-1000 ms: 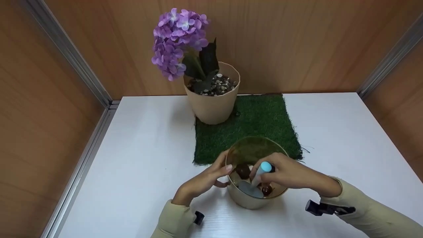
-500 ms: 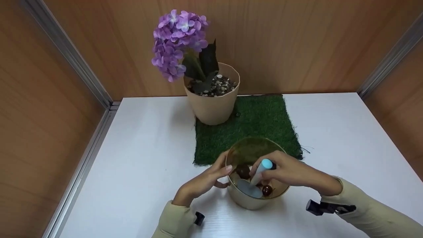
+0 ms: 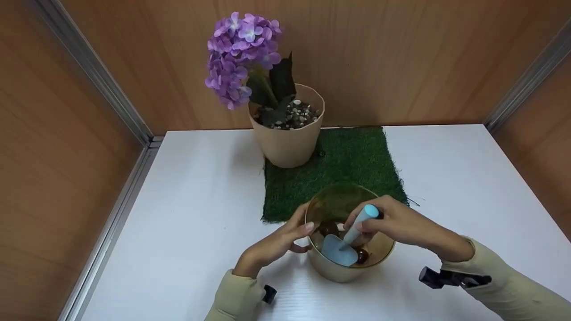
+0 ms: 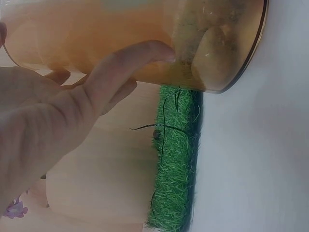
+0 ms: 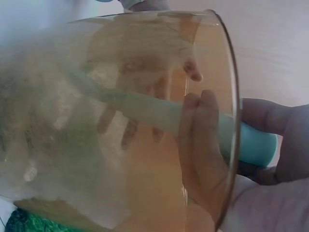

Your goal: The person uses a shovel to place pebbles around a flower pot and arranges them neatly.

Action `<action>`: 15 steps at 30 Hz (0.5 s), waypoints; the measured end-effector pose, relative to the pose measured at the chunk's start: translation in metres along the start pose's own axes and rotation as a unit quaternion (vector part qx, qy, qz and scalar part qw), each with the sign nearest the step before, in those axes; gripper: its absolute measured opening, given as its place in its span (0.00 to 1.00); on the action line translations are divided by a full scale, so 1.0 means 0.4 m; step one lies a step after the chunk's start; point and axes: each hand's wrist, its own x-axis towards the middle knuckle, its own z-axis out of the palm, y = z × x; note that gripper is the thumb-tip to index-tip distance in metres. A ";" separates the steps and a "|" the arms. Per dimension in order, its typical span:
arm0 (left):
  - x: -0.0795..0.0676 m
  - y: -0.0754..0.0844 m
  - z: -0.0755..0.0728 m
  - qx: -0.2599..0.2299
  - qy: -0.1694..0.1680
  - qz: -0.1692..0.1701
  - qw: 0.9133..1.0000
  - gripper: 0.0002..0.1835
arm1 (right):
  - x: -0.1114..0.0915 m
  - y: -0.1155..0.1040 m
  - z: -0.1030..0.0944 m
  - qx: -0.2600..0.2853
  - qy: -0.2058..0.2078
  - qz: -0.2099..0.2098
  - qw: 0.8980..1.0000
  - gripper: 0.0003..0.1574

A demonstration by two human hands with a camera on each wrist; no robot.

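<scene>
My right hand [image 3: 386,223] grips the light blue handle of a small garden trowel [image 3: 365,217], reaching in over the rim of a see-through amber tub [image 3: 330,267]. The trowel's broad blade slants down inside the tub, beside dark round stones [image 3: 328,228]. In the right wrist view, the fingers wrap the trowel handle [image 5: 159,113] behind the tub wall. My left hand [image 3: 281,238] holds the tub at its left side, thumb near the rim. In the left wrist view, that hand [image 4: 58,106] lies along the wall, with large rounded stones [image 4: 215,58] showing through the tub's base.
Behind the tub lies a square of artificial turf [image 3: 352,156]. A beige flowerpot [image 3: 287,145] with purple flowers [image 3: 243,49] and pebbly soil stands on its back left corner. Wooden panels [image 3: 401,58] enclose the white table [image 3: 200,187] at the back and sides.
My right hand has risen a little and shifted right with the trowel, whose blade now shows more of its face. The left hand and tub have stayed nearly still.
</scene>
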 end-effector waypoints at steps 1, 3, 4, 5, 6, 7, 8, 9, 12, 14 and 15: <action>0.000 0.000 0.000 -0.001 0.000 0.000 1.000 0.29 | -0.002 -0.001 -0.004 0.003 0.002 0.002 1.000 0.12; 0.000 0.000 0.000 -0.001 0.000 -0.001 1.000 0.29 | -0.006 -0.003 -0.012 0.012 0.005 0.007 1.000 0.12; 0.000 0.000 0.000 -0.001 0.001 -0.001 1.000 0.29 | -0.008 -0.004 -0.016 0.018 0.007 0.009 1.000 0.12; 0.000 0.001 0.000 -0.001 0.002 -0.002 1.000 0.30 | -0.009 -0.004 -0.020 0.022 0.009 0.009 1.000 0.13; 0.000 0.001 0.000 0.000 0.003 -0.003 1.000 0.30 | -0.011 -0.005 -0.025 0.027 0.010 0.010 1.000 0.13; 0.001 0.002 0.000 -0.001 0.003 -0.004 1.000 0.31 | -0.013 -0.005 -0.029 0.034 0.011 0.012 0.999 0.13; 0.001 0.002 0.000 -0.001 0.003 -0.005 1.000 0.31 | -0.016 -0.005 -0.033 0.039 0.012 0.012 0.999 0.13; 0.001 0.003 0.000 -0.001 0.004 -0.006 1.000 0.31 | -0.018 -0.005 -0.036 0.042 0.014 0.011 0.999 0.13; 0.001 0.004 0.001 -0.002 0.005 -0.008 1.000 0.31 | -0.026 -0.001 -0.046 0.056 0.016 0.010 0.998 0.14; 0.000 0.003 0.002 0.001 0.005 -0.009 1.000 0.31 | -0.031 0.003 -0.050 0.064 0.016 0.006 0.998 0.14; 0.000 0.003 0.002 0.002 0.005 -0.009 1.000 0.32 | -0.033 0.005 -0.052 0.068 0.017 0.003 0.998 0.15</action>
